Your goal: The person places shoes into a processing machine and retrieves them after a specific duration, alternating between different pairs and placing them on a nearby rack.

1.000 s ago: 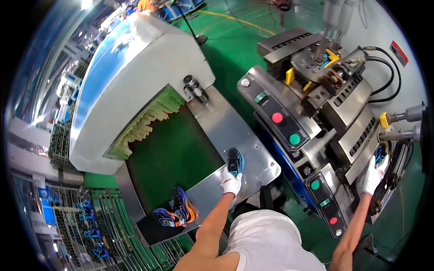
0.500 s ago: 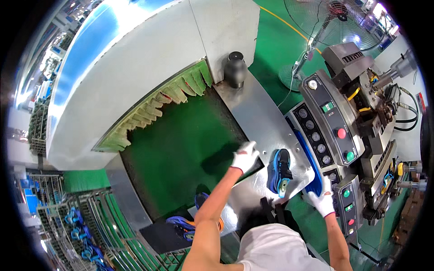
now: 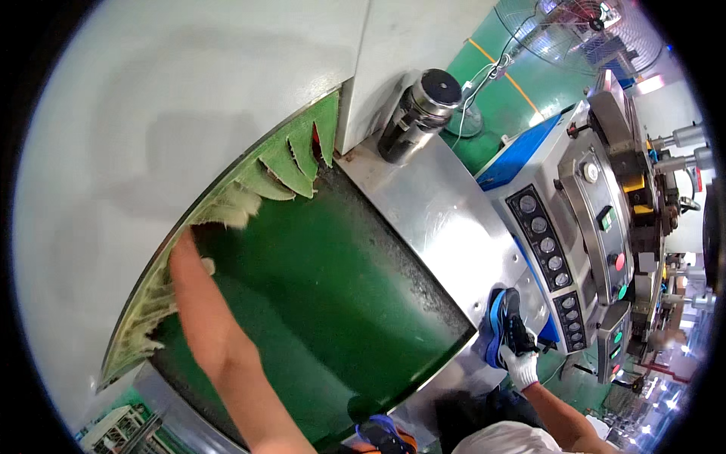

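Observation:
My left forearm [image 3: 215, 325] reaches across the green belt [image 3: 325, 303] into the opening under the white housing. Frayed green curtain flaps [image 3: 287, 170] hide my left hand there, so its fingers do not show. On the metal ledge at the belt's right stands a black sports shoe [image 3: 516, 321] with a blue sole. My right hand [image 3: 522, 368], in a white glove, is closed on the near end of this shoe. At the bottom edge, a blue and orange shoe [image 3: 387, 433] is partly cut off by the frame.
A dark steel flask [image 3: 420, 113] stands on the metal ledge [image 3: 435, 200] beside the housing [image 3: 197, 91]. To the right is a press machine with gauges [image 3: 546, 244] and coloured buttons. Farther back stands a floor fan [image 3: 582, 38]. A rack [image 3: 121, 431] shows at lower left.
My left hand has gone from the belt's right edge to behind the curtain flaps. My right hand has left the machine's panel side and taken hold of the shoe. The view has shifted closer to the housing.

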Motion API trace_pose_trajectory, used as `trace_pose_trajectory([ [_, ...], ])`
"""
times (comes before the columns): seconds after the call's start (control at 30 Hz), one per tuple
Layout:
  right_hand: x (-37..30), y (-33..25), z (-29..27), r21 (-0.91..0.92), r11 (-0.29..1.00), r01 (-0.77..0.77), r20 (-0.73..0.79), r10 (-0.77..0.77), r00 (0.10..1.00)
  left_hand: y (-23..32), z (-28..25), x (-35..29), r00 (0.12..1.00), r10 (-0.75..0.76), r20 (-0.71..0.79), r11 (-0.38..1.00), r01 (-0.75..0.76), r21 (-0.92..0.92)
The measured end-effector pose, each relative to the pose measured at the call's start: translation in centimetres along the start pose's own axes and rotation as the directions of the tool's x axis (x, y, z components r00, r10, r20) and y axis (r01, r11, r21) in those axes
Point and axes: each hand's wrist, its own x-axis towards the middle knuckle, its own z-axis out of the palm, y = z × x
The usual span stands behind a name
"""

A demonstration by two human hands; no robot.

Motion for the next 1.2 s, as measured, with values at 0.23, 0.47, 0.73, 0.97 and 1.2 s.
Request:
trace_pose_trajectory([
  [0.23, -0.6, -6.0, 1.3, -0.095, 0.985, -0.141, 0.001, 0.142, 0.990, -1.4, 4.6, 7.4, 0.997, -0.038, -0.073, 0.999, 0.037, -0.014],
  [0.47, -0.8, -3.7, 0.5, -0.121, 0.992, -0.040, 0.024, 0.043, 0.999, -1.1, 5.6, 3.0, 0.980, -0.020, -0.198, 0.998, 0.006, -0.069],
  [0.73, -0.6, 0.8, 0.1, -0.018, 0.998, -0.053, 0.031, 0.054, 0.998, 9.7, 4.9, -26.4, 0.904, -0.160, -0.396, 0.731, -0.161, -0.664],
  [0.97, 0.3, 2.3, 1.0, -0.398, 0.911, -0.108, 0.106, 0.163, 0.981, 13.3, 9.8, -52.5, 0.980, -0.089, -0.176, 0.650, -0.077, -0.756],
  [1.2, -1.9, -8.8, -13.1, -0.155, 0.979, 0.133, 0.573, -0.021, 0.819, 12.9, 3.8, -60.4, 0.931, 0.365, -0.031, 0.677, -0.288, -0.677],
])
